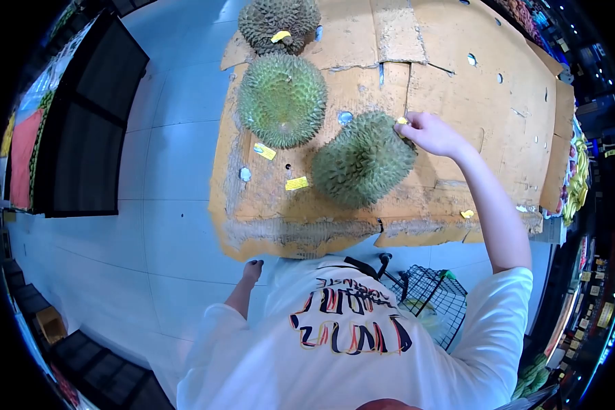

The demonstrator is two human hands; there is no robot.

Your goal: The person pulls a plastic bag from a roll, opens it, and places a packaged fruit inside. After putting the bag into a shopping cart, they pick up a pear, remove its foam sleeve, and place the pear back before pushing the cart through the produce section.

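Note:
My right hand is closed in a pinch at the stem end of a spiky green durian, where a small yellow tag shows by the fingertips. The durian rests on the worn cardboard cover of a display table. Low beside my body, off the table's front edge, hangs my left hand. Its fingers are curled, and a small dark patch shows at their tips that I cannot make out. A rounder durian lies to the left, and a browner durian sits behind it with a yellow tag on its stem.
Loose yellow labels lie on the cardboard. Under the table's front edge, to the right of my body, is a black wire basket. A dark display stand is across the tiled floor at left. Produce shelves line the right.

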